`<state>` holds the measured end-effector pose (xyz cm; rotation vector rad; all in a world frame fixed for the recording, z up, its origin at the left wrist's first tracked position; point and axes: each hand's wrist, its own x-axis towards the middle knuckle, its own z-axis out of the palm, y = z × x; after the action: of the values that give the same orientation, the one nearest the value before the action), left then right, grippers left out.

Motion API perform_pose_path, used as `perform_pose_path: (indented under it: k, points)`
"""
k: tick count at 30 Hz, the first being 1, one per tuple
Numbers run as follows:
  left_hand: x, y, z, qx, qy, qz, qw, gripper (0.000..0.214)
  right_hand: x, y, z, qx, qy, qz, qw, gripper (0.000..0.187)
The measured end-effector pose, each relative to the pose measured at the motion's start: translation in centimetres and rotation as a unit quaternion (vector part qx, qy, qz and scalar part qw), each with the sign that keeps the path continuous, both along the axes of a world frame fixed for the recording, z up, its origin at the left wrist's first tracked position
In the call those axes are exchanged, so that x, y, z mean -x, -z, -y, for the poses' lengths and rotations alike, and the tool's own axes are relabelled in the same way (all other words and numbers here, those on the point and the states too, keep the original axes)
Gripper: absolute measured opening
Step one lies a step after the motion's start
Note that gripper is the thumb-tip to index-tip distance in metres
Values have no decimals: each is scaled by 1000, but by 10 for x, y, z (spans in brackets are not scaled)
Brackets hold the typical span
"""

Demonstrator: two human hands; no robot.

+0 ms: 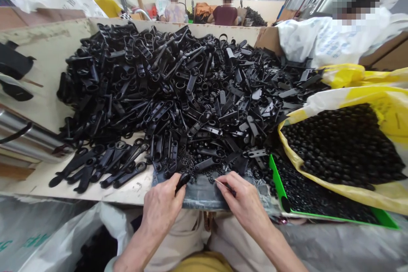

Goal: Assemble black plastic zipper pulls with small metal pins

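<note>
My left hand (pixel 165 204) is closed around a black plastic part (pixel 182 182), whose rounded end sticks out past the thumb. A thin pointed tool (pixel 221 183) is pinched in my right hand (pixel 241 195), its tip aimed left at the small black pieces (pixel 211 177) at the front of the pile. Both hands are over a dark work pad (pixel 204 191) at the table's near edge. Behind them rises a big heap of black plastic handle-like parts (pixel 153 106). The underside of each grip is hidden.
Several ring-ended black parts (pixel 117 163) lie at left on the pale tabletop (pixel 41 187). A green tray (pixel 278 182) of small pieces stands at right, under a yellow-white sack (pixel 344 202) of black balls. A white bag (pixel 108 216) hangs low left. Several people (pixel 225 15) sit beyond the back board.
</note>
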<state>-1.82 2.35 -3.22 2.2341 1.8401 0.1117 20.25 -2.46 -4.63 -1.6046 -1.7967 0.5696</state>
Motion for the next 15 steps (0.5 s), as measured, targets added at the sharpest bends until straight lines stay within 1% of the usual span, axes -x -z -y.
perform_pose_path:
  k: [4, 8, 11, 15]
  points:
    - [1, -2, 0, 3, 6, -9, 1000, 12, 3, 0, -6, 0, -24, 50, 998, 20]
    - [6, -3, 4, 8, 29, -12, 999, 11, 6, 0, -13, 2, 1, 122, 993, 17]
    - [10, -2, 8, 5, 52, -13, 999, 11, 11, -3, -15, 19, -21, 118, 993, 15]
    - [10, -2, 7, 3, 51, -6, 999, 11, 18, -8, -14, 41, -66, 76, 994, 16]
